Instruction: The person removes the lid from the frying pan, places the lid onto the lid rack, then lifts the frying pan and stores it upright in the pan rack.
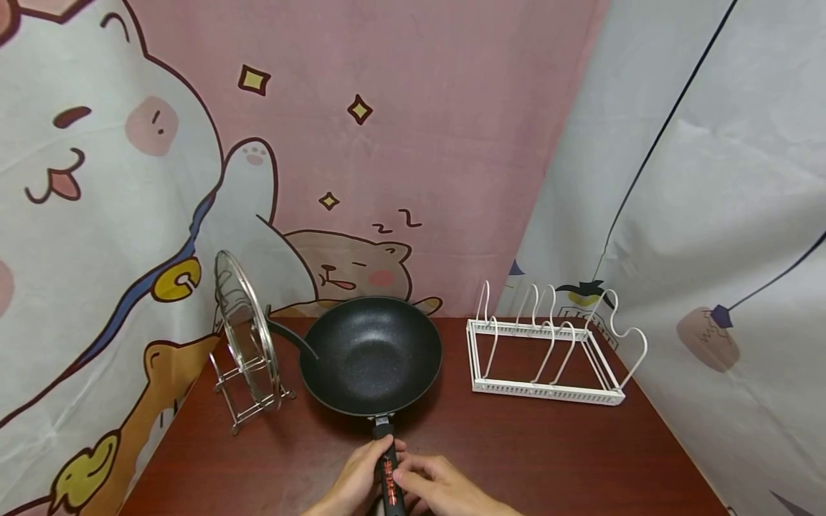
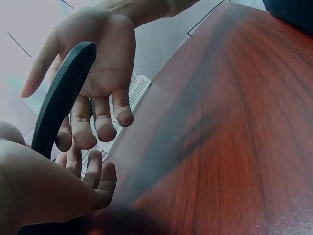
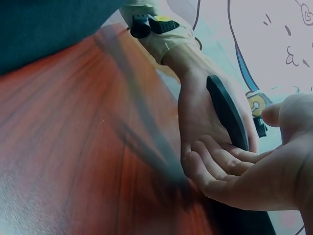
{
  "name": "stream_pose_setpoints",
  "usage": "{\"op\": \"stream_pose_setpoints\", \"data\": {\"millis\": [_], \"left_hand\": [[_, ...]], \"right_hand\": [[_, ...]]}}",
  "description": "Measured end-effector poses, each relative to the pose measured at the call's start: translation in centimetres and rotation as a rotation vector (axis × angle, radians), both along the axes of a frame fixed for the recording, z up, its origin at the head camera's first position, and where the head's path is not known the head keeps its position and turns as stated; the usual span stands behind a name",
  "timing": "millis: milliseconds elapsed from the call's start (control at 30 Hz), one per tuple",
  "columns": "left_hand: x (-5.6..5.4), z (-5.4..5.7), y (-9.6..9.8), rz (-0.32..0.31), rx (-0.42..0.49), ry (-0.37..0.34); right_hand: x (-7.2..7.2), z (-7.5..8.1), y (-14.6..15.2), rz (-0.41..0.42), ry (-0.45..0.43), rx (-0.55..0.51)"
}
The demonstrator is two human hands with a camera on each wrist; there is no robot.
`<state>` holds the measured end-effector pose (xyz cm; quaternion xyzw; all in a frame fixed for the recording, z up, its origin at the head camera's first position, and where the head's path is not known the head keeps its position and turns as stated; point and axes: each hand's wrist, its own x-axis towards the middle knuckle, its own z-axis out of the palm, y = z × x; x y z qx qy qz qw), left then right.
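Note:
A black wok (image 1: 371, 351) is in the middle of the head view, its long handle (image 1: 389, 476) towards me. My left hand (image 1: 355, 476) holds this handle from the left, thumb along the top near the pan. From the right, my right hand (image 1: 445, 484) comes close beside the handle, thumb near its printed red lettering. In the left wrist view the right hand (image 2: 100, 63) has its palm turned to the handle and its fingers mostly extended. The right wrist view shows the right hand's loosely bent fingers (image 3: 215, 164) by the left palm. Whether they touch the handle, I cannot tell.
On the left, a wire rack (image 1: 241, 412) holds a glass lid (image 1: 248, 337) on edge. A dark curved bar (image 1: 293, 337) reaches from the lid across the wok's left rim. A white rack (image 1: 548, 390) with upright loops stands at right on the wooden table (image 1: 548, 451). Printed cloth hangs behind.

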<state>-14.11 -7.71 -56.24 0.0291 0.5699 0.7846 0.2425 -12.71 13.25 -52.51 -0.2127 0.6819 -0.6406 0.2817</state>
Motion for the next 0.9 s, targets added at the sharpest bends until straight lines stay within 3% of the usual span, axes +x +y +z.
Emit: {"op": "stream_pose_setpoints", "data": {"millis": [167,467,900], "left_hand": [[-0.2,0.0,0.2,0.003,0.021,-0.015],[-0.4,0.2,0.3,0.014,0.04,-0.052],[-0.8,0.4,0.3,0.024,0.12,-0.098]], "right_hand": [[0.4,-0.2,-0.5,-0.031,-0.111,0.0],[0.7,-0.4,-1.1,-0.012,-0.263,-0.017],[0.9,-1.3,-2.2,-0.012,-0.317,-0.043]]}}
